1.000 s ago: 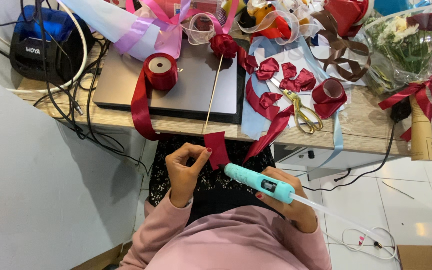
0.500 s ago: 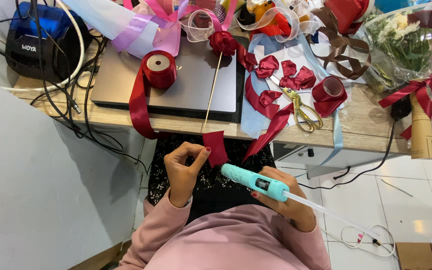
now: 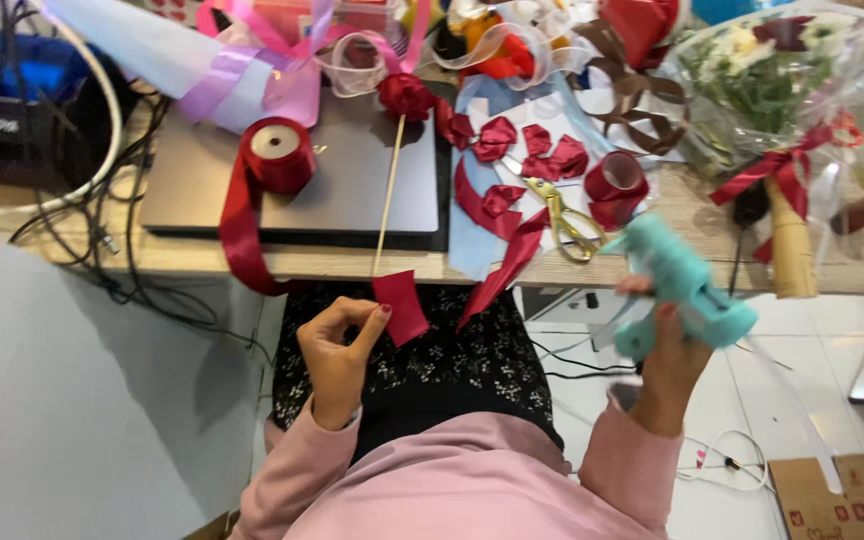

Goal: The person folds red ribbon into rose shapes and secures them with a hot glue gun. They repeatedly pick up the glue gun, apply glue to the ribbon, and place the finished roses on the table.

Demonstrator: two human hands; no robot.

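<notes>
My left hand (image 3: 337, 350) pinches a small dark red ribbon square (image 3: 401, 307) by its lower left edge, held over my lap just below the table edge. My right hand (image 3: 674, 355) grips a teal glue gun (image 3: 680, 283), raised to the right beside the table's front edge; its nozzle points up and away and its white cord trails down to the floor. On the table lie a red ribbon rose on a wooden stick (image 3: 404, 96), several folded red ribbon petals (image 3: 537, 150) and gold-handled scissors (image 3: 562, 215).
A closed grey laptop (image 3: 357, 185) carries a spool of red ribbon (image 3: 277, 155) whose tail hangs over the edge. A second red spool (image 3: 614, 183), a wrapped bouquet (image 3: 767, 85), pink ribbons, a black-and-blue device (image 3: 22, 105) with cables, a cardboard box (image 3: 837, 490) on the floor.
My right hand swung the glue gun away from the ribbon square, up and to the right toward the table edge. My left hand still holds the square in about the same place.
</notes>
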